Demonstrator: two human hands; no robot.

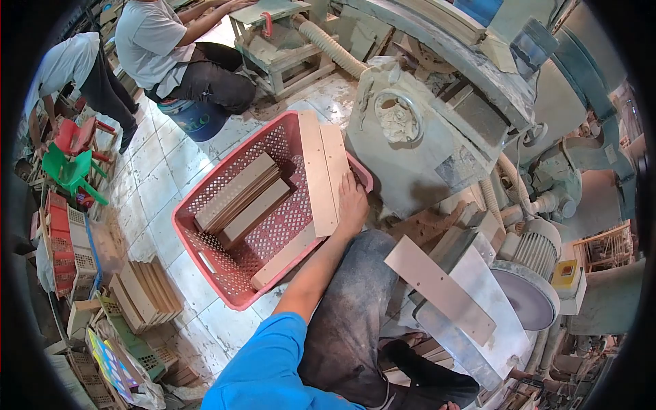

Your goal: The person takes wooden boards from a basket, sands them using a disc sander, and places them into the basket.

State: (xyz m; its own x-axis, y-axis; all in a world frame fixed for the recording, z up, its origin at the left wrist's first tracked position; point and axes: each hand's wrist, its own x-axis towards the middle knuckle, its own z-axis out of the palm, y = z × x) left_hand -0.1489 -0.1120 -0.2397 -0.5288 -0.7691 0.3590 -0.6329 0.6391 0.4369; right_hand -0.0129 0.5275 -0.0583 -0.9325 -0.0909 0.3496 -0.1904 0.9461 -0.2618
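My left hand lies on the right one of two pale boards that rest side by side across a red basket. Its fingers are slightly spread on the board's surface; the thumb is hard to see. Inside the basket stand two groups of thin boards, and another board leans along the near side. At the bottom edge a bit of skin shows, perhaps fingertips of my right hand, mostly cut off. A board with small holes lies over the metal table of a disc machine.
A dusty machine stands beyond the basket on the right. One person sits on a blue bucket; another person bends at far left. A green chair and stacked boards stand on the left.
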